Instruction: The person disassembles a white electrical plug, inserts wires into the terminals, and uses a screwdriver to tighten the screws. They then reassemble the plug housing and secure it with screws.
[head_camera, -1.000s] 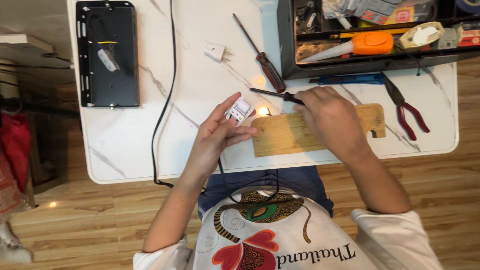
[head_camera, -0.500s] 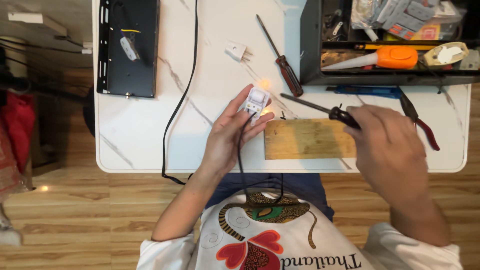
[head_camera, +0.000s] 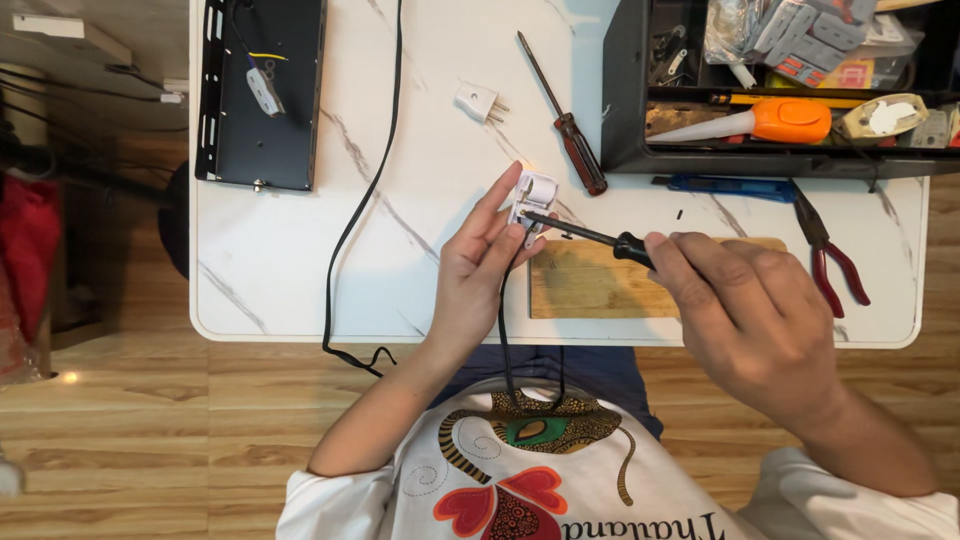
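Both forearms are left bare from short white sleeves. A white T-shirt (head_camera: 600, 490) is worn, printed with a red flower, a green-and-gold ornament and curling dark lines. Left hand (head_camera: 485, 265) and right hand (head_camera: 750, 315) are ungloved; no rings or watch are seen.

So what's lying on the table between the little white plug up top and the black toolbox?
A red-handled screwdriver lies slantwise between the white plug and the toolbox, seen in the head view.

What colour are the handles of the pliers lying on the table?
Red: the pliers on the table's right side have red handles, clearest in the head view.
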